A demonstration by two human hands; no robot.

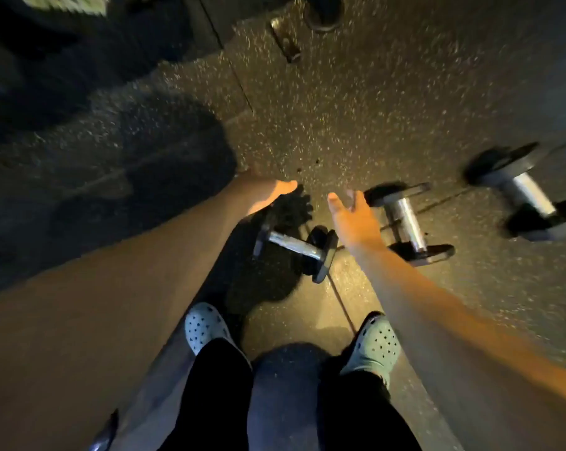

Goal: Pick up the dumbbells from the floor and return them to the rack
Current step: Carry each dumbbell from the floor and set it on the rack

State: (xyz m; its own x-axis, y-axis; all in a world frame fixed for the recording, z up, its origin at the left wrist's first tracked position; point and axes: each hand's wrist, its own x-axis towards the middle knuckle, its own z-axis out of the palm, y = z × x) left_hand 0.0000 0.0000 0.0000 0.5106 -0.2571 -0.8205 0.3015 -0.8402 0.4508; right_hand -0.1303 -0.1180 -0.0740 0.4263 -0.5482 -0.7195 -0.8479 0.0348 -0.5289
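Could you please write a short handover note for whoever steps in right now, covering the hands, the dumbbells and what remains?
Left hand: open, empty, reaching down above the nearest dumbbell.
Right hand: open, empty, beside the middle dumbbell, not gripping it.
Dumbbells: three in view, all lying on the speckled floor; the far dumbbell sits further to the right. The picture is blurred, so their sizes cannot be read.
Rack: not clearly in view.
Done: nothing lifted yet.
Left: grip the two close dumbbells, carry them to the rack, then come back for the third.
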